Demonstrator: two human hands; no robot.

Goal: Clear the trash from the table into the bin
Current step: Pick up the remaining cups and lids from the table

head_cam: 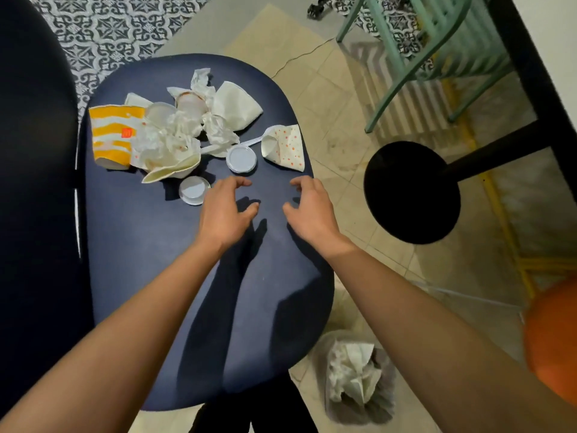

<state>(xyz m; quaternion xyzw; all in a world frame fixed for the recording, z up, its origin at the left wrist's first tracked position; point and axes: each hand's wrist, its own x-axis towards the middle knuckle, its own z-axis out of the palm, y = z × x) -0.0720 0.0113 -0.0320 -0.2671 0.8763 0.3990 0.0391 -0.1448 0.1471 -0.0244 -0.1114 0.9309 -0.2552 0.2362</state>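
Observation:
Trash lies heaped on the far half of a dark blue table [150,245]: a yellow-striped paper cup [110,135] on its side, crumpled white wrappers [168,142], a dotted paper wrapper [285,146], a white plastic spoon [249,141] and two round white lids [241,159] [193,189]. My left hand [223,210] hovers just right of the nearer lid, fingers loosely curled, holding nothing. My right hand [310,207] hovers beside it near the table's right edge, also empty. The mesh bin [359,376] stands on the floor at the table's near right, with crumpled paper inside.
A dark bench [34,182] runs along the left. A round black table base [412,192] and a green chair [437,54] stand on the tiled floor to the right. An orange rounded object [552,339] shows at the right edge.

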